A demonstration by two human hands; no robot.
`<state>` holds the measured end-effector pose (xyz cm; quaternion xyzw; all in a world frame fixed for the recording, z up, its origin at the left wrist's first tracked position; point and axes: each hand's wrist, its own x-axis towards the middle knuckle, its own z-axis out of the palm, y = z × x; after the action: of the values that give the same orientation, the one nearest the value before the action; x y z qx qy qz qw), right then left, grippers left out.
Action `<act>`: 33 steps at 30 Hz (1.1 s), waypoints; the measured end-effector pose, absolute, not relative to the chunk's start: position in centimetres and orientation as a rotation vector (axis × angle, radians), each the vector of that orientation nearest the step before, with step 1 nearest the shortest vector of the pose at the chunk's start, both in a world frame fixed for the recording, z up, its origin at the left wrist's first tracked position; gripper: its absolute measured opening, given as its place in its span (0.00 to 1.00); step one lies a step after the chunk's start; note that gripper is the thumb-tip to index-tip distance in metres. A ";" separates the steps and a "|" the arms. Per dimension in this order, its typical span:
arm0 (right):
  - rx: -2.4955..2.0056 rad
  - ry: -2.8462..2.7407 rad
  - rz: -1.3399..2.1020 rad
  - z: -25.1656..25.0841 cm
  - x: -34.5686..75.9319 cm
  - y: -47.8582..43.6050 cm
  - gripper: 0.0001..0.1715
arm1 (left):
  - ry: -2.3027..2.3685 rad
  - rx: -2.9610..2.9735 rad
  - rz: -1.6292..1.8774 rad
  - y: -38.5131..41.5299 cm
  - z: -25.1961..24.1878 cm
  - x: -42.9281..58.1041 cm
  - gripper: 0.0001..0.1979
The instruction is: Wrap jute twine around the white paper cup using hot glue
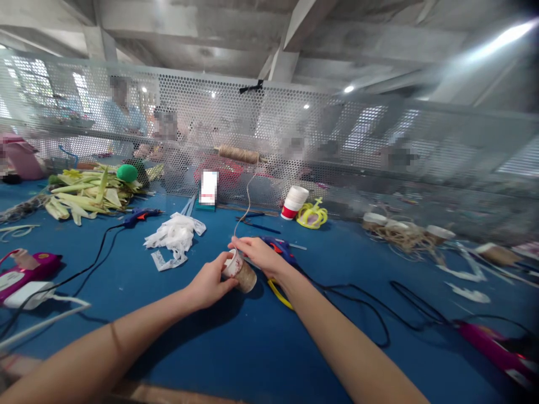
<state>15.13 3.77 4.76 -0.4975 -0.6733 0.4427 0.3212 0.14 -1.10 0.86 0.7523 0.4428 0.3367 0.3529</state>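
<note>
My left hand (pixel 213 282) is closed around a small paper cup (pixel 245 277), tilted above the blue table. Twine covers the lower part of the cup, while a white printed band shows near its rim. At the cup's far side, my right hand (pixel 256 252) pinches the twine (pixel 248 193). That strand runs up to a spool of twine (pixel 239 154) mounted on the perforated screen. Beside my right hand lies a blue glue gun (pixel 280 251), partly hidden by it. Yellow scissor-like handles (pixel 280 294) show under my right wrist.
Crumpled white plastic (pixel 174 238) and another glue gun (pixel 141 216) lie left, near corn husks (pixel 84 193). Stacked paper cups (pixel 295 202) and a yellow crown-shaped piece (pixel 312 215) stand behind. Black cables (pixel 357 297) cross the right side, with tangled twine (pixel 400 235) beyond. A perforated screen (pixel 189 95) bounds the back.
</note>
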 end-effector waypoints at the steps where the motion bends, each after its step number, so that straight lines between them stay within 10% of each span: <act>1: -1.281 -1.725 1.174 4.7 15.0 3.7 0.20 | 1.148 1.949 0.871 -1.1 0.8 0.1 0.24; 33: -1.170 -1.487 0.971 4.2 17.1 0.1 0.13 | 1.077 1.878 0.862 -1.7 0.9 0.6 0.21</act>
<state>17.12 0.14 4.16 -0.4808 -0.6110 0.3989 0.4862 0.64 -1.65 0.86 0.7405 0.4246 0.3398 0.3948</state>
